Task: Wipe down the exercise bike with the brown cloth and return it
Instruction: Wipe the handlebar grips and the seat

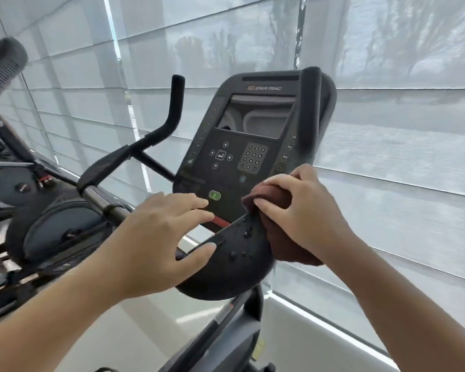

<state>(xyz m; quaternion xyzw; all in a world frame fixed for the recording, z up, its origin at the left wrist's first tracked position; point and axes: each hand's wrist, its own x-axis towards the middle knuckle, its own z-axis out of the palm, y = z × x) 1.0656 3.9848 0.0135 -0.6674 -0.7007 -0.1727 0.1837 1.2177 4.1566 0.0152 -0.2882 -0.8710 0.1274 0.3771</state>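
Head view: right hand (304, 210) is gripping the bunched brown cloth (277, 208) at center-right of frame, pressing it on the lower edge of the exercise bike (226, 253) console, w/ part of cloth hanging below. Left hand (167, 232) is spread, fingers apart, resting on the curved tray. Risk: fingertips are very near the green button (214, 195), so maybe pressing it by accident.

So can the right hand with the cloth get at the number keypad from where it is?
Probably yes. The right hand, gripping the brown cloth, sits just below the keypad, and nothing lies between them on the console face.
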